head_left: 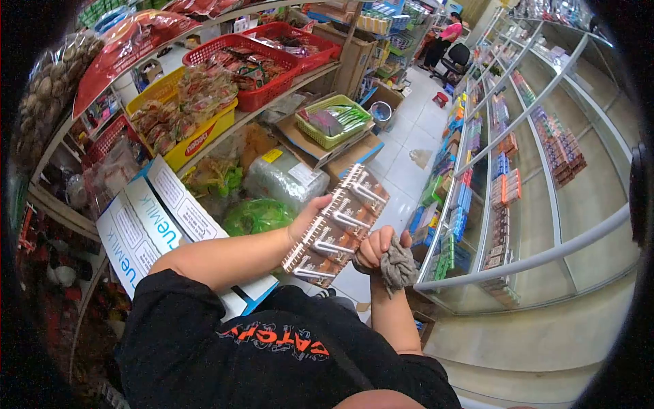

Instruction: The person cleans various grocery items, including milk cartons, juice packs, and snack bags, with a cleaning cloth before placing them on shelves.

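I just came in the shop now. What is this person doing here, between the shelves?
The person's left hand holds a brown pack of small drink cartons, with straws on its side. The right hand, beside the pack, holds a crumpled grey cloth. To the right stands a glass-fronted display case, partly stocked with packs of cartons. Farther down the aisle is another person in a pink top.
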The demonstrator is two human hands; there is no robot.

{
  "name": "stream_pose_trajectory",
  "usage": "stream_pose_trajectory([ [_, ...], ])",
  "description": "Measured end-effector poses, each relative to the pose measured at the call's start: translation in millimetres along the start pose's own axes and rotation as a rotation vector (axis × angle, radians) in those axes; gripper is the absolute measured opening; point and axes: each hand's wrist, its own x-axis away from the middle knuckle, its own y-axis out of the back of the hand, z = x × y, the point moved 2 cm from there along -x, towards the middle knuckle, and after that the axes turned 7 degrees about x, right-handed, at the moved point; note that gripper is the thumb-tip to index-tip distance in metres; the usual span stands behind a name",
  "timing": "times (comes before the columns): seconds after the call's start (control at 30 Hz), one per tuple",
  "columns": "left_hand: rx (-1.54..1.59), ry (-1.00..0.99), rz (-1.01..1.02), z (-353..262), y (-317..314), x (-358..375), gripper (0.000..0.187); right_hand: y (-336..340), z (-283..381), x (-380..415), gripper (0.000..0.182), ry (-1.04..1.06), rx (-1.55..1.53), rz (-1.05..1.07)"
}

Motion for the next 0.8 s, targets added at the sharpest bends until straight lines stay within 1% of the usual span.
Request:
stream_pose_trajectory([
  [0.1,-0.125,-0.050,-0.072,3,-2,-3,0.066,-1,0,9,0.046,-0.018,0.138,-0.317],
  [0.2,-0.047,-0.058,-0.041,-1,-7,-3,0.064,-9,4,2,0.045,0.008,0.141,-0.362],
  [0.23,-0.019,-0.107,-0.019,-2,-5,-7,0.062,-10,5,0,0.045,-0.004,0.145,-0.351],
  [0.27,-0.021,-0.068,0.072,-4,6,-8,0.064,-11,4,0,0.045,-0.035,0.166,-0.337],
  [0.37,-0.056,-0.145,0.025,-1,2,-5,0.062,-11,0,2,0.046,-0.122,0.230,-0.305],
  [0.47,-0.084,-0.089,-0.010,4,3,-5,0.063,-10,2,2,0.047,-0.168,0.387,-0.325],
  [0.57,-0.177,-0.043,-0.045,0,2,-2,0.063,-9,5,2,0.045,-0.128,0.297,-0.325],
  [0.6,-0.142,-0.028,-0.011,-1,1,-2,0.064,-9,6,2,0.045,-0.113,0.268,-0.322],
  [0.63,-0.105,-0.013,0.022,-1,1,-2,0.064,-9,8,4,0.045,-0.090,0.282,-0.356],
  [0.7,-0.026,0.011,0.107,1,-2,-2,0.066,-4,12,7,0.047,-0.046,0.404,-0.552],
  [0.73,-0.012,0.003,0.110,4,-5,-1,0.066,0,14,10,0.048,-0.025,0.466,-0.650],
  [0.77,0.002,-0.006,0.113,6,-10,1,0.066,4,14,13,0.048,-0.025,0.411,-0.631],
  [0.8,0.012,-0.019,0.120,8,-13,2,0.066,4,16,13,0.047,-0.024,0.424,-0.585],
])
